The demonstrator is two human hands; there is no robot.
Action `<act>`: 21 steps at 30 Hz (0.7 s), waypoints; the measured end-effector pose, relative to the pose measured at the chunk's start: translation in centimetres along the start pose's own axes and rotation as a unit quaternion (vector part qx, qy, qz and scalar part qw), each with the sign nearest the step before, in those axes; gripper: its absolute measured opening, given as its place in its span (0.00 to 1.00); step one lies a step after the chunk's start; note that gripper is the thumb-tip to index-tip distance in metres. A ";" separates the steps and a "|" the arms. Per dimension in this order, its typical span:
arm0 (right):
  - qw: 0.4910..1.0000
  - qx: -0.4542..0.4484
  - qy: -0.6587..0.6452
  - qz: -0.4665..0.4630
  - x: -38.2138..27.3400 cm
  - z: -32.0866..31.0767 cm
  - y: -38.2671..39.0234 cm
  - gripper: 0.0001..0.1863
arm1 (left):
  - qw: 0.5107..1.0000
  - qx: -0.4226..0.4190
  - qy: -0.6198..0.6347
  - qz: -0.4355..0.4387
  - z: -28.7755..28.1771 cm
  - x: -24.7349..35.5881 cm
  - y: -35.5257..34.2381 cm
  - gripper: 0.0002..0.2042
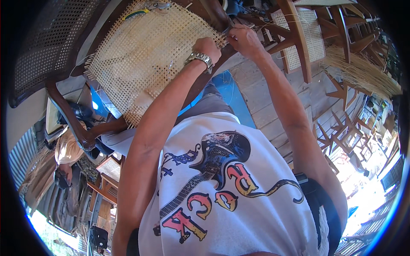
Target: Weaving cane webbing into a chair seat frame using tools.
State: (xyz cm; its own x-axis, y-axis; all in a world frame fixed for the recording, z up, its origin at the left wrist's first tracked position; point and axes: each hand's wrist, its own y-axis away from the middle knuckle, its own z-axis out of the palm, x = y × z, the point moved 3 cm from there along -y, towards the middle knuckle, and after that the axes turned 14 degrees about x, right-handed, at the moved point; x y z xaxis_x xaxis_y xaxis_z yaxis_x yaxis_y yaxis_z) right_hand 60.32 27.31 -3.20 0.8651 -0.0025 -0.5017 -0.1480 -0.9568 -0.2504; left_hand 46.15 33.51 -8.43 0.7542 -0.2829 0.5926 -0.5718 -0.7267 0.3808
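Note:
A sheet of woven cane webbing [141,55] with frayed edges lies over the seat of a dark wooden chair frame [87,138]. My left hand [207,49], a metal watch on its wrist, is closed at the webbing's right corner, its fingers curled on the edge strands. Just beyond it, my right hand [246,40] is closed in a pinch beside the same corner and the frame's dark rail. What lies between its fingertips is too small to make out. Pliers with yellow-green handles [136,13] rest on the far part of the webbing.
A dark caned backrest [47,47] rises at the left. Wooden chair frames with caned panels [301,38] and a bundle of loose cane strands [363,68] are at the right. More frames [348,136] stand farther off. Another person [68,147] is at the left.

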 end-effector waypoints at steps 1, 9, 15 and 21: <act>0.999 -0.003 0.029 0.016 0.1 0.2 0.1 0.05 | 1.000 0.008 -0.013 0.006 0.5 -0.3 0.2 0.13; 0.997 0.050 0.046 0.032 -0.8 0.9 1.2 0.05 | 0.997 0.061 0.037 0.016 0.3 -1.2 1.1 0.12; 0.997 -0.008 0.005 0.081 0.9 0.3 0.4 0.07 | 0.992 -0.078 0.097 0.013 -1.8 -1.1 0.3 0.10; 0.993 -0.050 0.014 0.107 1.4 0.9 0.0 0.10 | 0.983 -0.129 0.128 0.006 -3.0 -0.9 -0.2 0.09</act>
State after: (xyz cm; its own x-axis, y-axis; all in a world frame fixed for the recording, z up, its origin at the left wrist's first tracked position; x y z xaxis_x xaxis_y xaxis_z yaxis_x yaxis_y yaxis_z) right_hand 61.16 27.59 -4.63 0.8317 -0.2156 -0.5118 -0.2831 -0.9574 -0.0568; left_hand 44.62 35.80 -6.88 0.6602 -0.0996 0.7445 -0.6679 -0.5314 0.5211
